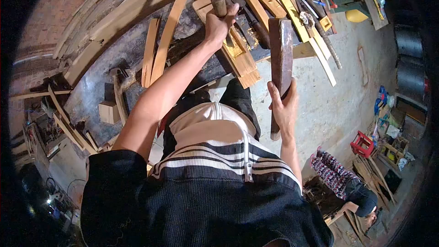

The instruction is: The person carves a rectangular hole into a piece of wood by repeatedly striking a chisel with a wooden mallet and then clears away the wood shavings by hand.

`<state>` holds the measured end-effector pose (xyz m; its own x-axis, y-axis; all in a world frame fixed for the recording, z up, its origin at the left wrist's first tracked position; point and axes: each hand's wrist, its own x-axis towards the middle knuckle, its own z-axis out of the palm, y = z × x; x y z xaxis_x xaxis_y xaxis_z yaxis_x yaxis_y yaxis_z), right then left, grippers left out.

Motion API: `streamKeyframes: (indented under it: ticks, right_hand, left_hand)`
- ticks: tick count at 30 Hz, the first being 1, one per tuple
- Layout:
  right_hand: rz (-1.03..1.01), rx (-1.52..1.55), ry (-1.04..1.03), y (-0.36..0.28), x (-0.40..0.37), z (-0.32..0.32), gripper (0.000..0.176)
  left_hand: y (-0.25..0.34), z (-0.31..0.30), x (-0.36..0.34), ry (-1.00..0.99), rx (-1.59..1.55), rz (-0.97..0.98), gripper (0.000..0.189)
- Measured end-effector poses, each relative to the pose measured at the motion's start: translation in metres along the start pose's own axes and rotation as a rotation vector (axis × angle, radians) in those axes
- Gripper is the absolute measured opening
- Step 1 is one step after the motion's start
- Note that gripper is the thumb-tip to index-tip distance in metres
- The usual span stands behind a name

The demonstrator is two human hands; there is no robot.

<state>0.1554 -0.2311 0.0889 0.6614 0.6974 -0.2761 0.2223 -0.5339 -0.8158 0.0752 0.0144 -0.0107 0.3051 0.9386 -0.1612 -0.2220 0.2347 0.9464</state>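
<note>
My left hand (219,24) grips the round wooden handle of a chisel (219,4) held upright over a light wood block (240,57) on the dark workbench (105,82). My right hand (283,107) holds a long dark wooden mallet (280,59) by its lower end, raised beside the bench edge, a little right of the chisel. The chisel's blade is hidden behind my left hand.
Long wooden strips (169,27) and planks (283,0) lie across the bench with several hand tools. A small wood cube (109,112) sits at the left. A red stool (362,144) and a person crouching (347,187) are on the concrete floor at right.
</note>
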Motion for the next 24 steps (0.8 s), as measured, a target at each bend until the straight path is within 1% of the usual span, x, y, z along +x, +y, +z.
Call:
streamKeyframes:
  ticks: [1,2,3,5,6,7,9,10,11,13,14,15,17,18,19,20,21,23,24]
  right_hand:
    - [-0.002,0.000,-0.001,0.002,-0.001,0.001,0.043]
    - [0.001,0.005,-0.018,0.006,0.000,0.002,0.043]
    - [0.004,0.011,-0.035,0.009,0.000,0.004,0.045]
    - [-0.014,0.009,-0.030,0.010,-0.001,0.006,0.044]
    - [-0.029,0.006,-0.023,0.011,-0.002,0.007,0.043]
    - [-0.032,0.010,-0.021,0.012,-0.003,0.008,0.043]
    - [-0.033,0.020,-0.017,0.013,-0.005,0.009,0.043]
    - [-0.033,0.020,-0.012,0.011,-0.006,0.008,0.043]
    - [-0.014,0.032,0.005,0.007,-0.009,0.008,0.041]
    - [0.003,0.045,0.016,0.007,-0.012,0.009,0.040]
    - [0.000,0.058,0.039,0.010,-0.013,0.009,0.039]
    - [-0.003,0.071,0.063,0.012,-0.015,0.007,0.039]
    - [0.042,0.074,0.136,0.009,-0.019,0.002,0.040]
    - [0.030,0.110,0.151,0.008,-0.019,0.000,0.040]
    - [0.018,0.145,0.168,0.008,-0.019,-0.004,0.039]
    - [-0.010,0.164,0.204,0.013,-0.019,-0.006,0.037]
    - [0.004,0.175,0.213,0.010,-0.019,-0.010,0.036]
    - [-0.019,0.177,0.227,0.015,-0.019,-0.017,0.037]
    - [-0.051,0.151,0.240,0.012,-0.020,-0.020,0.039]
  left_hand:
    - [0.001,-0.001,-0.004,-0.016,0.009,0.032,0.032]
    - [0.003,-0.003,-0.008,-0.029,0.078,0.015,0.034]
    - [0.005,-0.003,-0.010,-0.066,0.072,-0.045,0.029]
    - [0.006,0.004,-0.018,-0.053,-0.053,-0.032,0.025]
    - [-0.002,0.002,-0.018,-0.156,-0.129,-0.029,0.015]
    - [-0.005,0.005,-0.026,-0.197,-0.133,0.000,0.013]
    - [-0.008,0.016,-0.040,-0.213,-0.025,0.127,0.022]
    - [-0.006,0.015,-0.045,-0.252,0.055,0.077,0.028]
    - [-0.010,0.017,-0.048,-0.317,0.020,0.112,0.027]
    - [-0.010,0.018,-0.058,-0.414,0.259,0.214,0.027]
    - [-0.012,0.025,-0.067,-0.402,0.207,0.384,0.028]
    - [-0.018,0.026,-0.072,-0.453,0.276,0.477,0.031]
    - [-0.038,0.028,-0.077,-0.550,0.356,0.578,0.031]
    - [-0.038,0.032,-0.085,-0.558,0.303,0.600,0.032]
    - [-0.038,0.034,-0.090,-0.617,0.371,0.465,0.027]
    - [-0.037,0.039,-0.089,-0.739,0.491,0.398,0.025]
    - [-0.038,0.043,-0.088,-0.858,0.613,0.327,0.027]
    - [-0.044,0.053,-0.090,-0.942,0.783,0.417,0.024]
    - [-0.050,0.055,-0.091,-0.909,0.726,0.500,0.022]
